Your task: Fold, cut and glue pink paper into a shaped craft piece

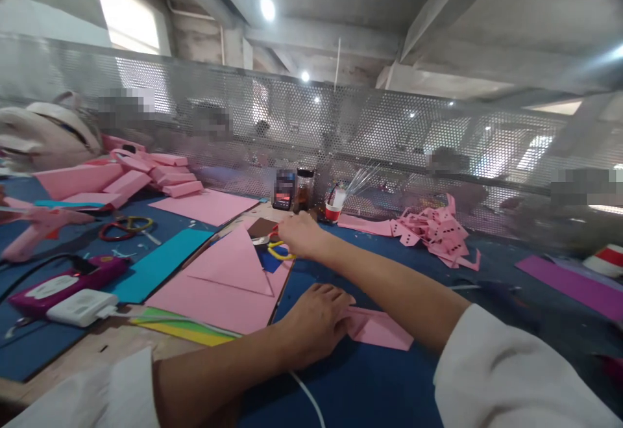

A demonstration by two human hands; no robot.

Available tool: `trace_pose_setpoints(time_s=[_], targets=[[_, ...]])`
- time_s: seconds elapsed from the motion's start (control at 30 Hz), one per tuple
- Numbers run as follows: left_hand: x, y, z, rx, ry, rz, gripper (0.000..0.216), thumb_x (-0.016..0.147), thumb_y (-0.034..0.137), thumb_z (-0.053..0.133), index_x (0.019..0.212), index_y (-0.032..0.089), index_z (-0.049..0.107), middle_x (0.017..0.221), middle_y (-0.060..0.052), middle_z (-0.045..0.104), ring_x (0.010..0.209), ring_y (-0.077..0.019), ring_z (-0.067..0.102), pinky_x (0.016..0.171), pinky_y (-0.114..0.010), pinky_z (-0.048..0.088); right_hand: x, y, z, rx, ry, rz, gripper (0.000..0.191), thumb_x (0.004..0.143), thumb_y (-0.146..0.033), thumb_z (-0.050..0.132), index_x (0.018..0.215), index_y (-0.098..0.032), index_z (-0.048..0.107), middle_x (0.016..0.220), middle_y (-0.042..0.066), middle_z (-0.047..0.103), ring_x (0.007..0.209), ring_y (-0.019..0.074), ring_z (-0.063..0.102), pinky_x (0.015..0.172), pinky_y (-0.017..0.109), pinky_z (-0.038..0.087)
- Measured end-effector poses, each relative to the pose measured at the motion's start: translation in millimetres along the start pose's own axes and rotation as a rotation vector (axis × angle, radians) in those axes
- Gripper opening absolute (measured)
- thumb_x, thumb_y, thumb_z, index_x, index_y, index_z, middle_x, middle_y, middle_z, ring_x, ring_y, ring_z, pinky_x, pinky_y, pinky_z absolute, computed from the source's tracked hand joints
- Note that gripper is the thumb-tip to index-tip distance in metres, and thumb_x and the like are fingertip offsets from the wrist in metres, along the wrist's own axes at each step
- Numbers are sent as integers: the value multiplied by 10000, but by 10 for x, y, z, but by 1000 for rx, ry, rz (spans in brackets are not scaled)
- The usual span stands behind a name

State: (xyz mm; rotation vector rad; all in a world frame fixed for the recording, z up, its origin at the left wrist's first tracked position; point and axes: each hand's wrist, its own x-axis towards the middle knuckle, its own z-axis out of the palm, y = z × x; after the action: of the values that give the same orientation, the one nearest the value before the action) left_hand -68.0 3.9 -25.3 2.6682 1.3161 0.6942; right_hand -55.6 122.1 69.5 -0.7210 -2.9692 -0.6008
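My right hand reaches forward over the table, its fingers closed at the handles of a pair of scissors with red and yellow grips. The scissors' blades point left, over a pink triangular sheet. Nearer to me, my left hand is curled around the left end of a folded pink paper piece, and its fingertips are partly hidden. Beneath the triangle lies a larger pink sheet.
Pink folded pieces pile up at back left, near a pink glue gun and a purple power strip. A phone and a red-white cup stand before the mesh partition. Pink scraps lie right.
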Motion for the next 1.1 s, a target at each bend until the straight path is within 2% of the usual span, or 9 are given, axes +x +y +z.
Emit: trace_pose_setpoints(time_s=[0.17, 0.27, 0.37, 0.5, 0.57, 0.63, 0.77, 0.9, 1.1], targets=[[7, 19, -24, 4, -8, 0, 198, 962, 270, 550, 1133, 208, 630, 1130, -67, 702, 1077, -262, 624, 941, -421, 464, -503, 271, -171, -17, 64, 177, 220, 913, -105, 521, 1063, -42, 668, 1121, 228, 658, 1056, 315, 632, 952, 444, 416], [10, 23, -35, 7, -18, -4, 178, 979, 291, 531, 1108, 222, 632, 1132, -56, 694, 1064, -258, 616, 925, -415, 457, -919, 532, -141, 39, 74, 309, 218, 851, -149, 583, 1039, -76, 665, 1095, 206, 674, 956, 286, 663, 796, 353, 463], [15, 19, -28, -4, -28, -12, 171, 983, 278, 524, 1108, 223, 627, 1141, -49, 687, 1068, -250, 605, 938, -409, 447, -1410, 733, -30, 173, 72, 418, 213, 808, -260, 627, 988, -150, 654, 913, 79, 703, 763, 194, 655, 636, 266, 435], [38, 34, -16, -21, -18, -15, 177, 1001, 284, 497, 1079, 219, 642, 1122, -49, 689, 1070, -240, 601, 963, -404, 434, -2081, 734, 98, 966, 200, 639, 206, 737, -221, 611, 934, -159, 614, 803, 13, 663, 695, 145, 614, 613, 241, 444], [60, 54, -25, -21, -17, -28, 192, 1006, 283, 485, 1065, 220, 657, 1103, -51, 692, 1053, -234, 604, 946, -395, 443, -2369, 649, 129, 1201, 207, 687, 147, 767, -242, 604, 894, -174, 571, 713, -7, 634, 619, 139, 588, 554, 240, 424], [88, 74, -41, -11, -25, -52, 196, 987, 245, 497, 1080, 223, 668, 1094, -57, 694, 1051, -237, 607, 940, -397, 448, -2593, 555, 162, 1327, 238, 634, 180, 797, -321, 659, 820, -190, 537, 607, -38, 583, 531, 118, 520, 521, 235, 389], [162, 82, -56, 24, -44, -93, 292, 880, 117, 536, 1113, 224, 676, 1108, -61, 688, 1069, -251, 608, 938, -413, 457, -2794, 416, 289, 1541, 332, 557, 336, 864, -481, 643, 752, -208, 483, 469, -67, 494, 423, 98, 433, 479, 240, 360], [253, 41, -23, 38, -54, -109, 325, 794, 40, 522, 1007, 212, 697, 1048, -65, 681, 1010, -253, 617, 881, -410, 475, -2795, 345, 395, 1590, 387, 610, 396, 832, -557, 666, 784, -203, 496, 520, -75, 487, 417, 88, 435, 454, 234, 354], [323, -35, -4, -22, -66, -112, 207, 869, 97, 541, 975, 203, 683, 1053, -67, 679, 1005, -234, 603, 899, -381, 477, -2838, 288, 350, 1498, 333, 625, 313, 853, -476, 664, 854, -193, 530, 601, -66, 510, 479, 89, 475, 473, 218, 382]])
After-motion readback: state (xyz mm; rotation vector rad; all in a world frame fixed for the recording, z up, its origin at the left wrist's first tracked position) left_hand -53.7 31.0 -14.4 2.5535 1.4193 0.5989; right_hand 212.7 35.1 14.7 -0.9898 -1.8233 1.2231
